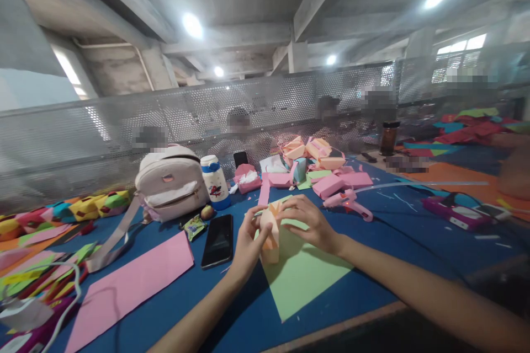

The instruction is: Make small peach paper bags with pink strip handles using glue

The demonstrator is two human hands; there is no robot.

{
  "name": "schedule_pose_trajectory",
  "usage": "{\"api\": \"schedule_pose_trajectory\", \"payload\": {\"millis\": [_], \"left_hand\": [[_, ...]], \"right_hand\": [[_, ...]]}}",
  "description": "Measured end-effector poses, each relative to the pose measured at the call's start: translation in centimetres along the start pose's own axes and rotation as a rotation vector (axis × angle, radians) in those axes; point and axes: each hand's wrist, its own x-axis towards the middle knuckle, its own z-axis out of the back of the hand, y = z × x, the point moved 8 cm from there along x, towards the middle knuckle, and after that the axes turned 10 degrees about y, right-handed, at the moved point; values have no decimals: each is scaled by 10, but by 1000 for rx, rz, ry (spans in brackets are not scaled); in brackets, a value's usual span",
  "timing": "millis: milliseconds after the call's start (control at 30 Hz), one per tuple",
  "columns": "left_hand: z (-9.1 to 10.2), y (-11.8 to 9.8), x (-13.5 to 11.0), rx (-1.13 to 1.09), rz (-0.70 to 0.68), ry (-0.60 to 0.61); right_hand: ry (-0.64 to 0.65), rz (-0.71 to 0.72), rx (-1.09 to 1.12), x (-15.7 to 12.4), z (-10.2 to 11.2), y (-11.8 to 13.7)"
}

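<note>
Between my two hands stands a small peach folded-paper box (pixel 271 248), over a light green paper sheet (pixel 304 273) on the blue table. My left hand (pixel 252 234) wraps its left side, thumb across the front. At the box's top right, my right hand (pixel 306 220) has its fingertips bent against the folded flaps; the far fingertips are partly hidden. A pink glue gun (pixel 350 204) lies to the right of my right hand. Left of my left hand is a black phone (pixel 217 240), and beyond it a large pink paper sheet (pixel 136 287).
A pale backpack (pixel 169 182) and a white-and-blue bottle (pixel 215 182) stand at the back left. Pink paper boxes (pixel 331 185) and peach paper pieces (pixel 317 149) are piled behind my hands. A purple power strip (pixel 455 212) lies right. A perforated metal screen (pixel 265 99) borders the table.
</note>
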Motion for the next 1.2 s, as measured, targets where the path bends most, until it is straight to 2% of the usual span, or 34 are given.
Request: {"api": "schedule_pose_trajectory", "payload": {"millis": [100, 367, 600, 1200], "left_hand": [[-1, 0, 0, -4, 3, -1], [2, 1, 1, -20, -5, -30], [4, -2, 1, -17, -3, -54], [4, 4, 1, -22, -3, -26]], "right_hand": [[37, 46, -62, 1, 0, 4], [-6, 39, -97, 1, 4, -1], [35, 30, -108, 2, 3, -3], [51, 88, -120, 2, 1, 4]]}}
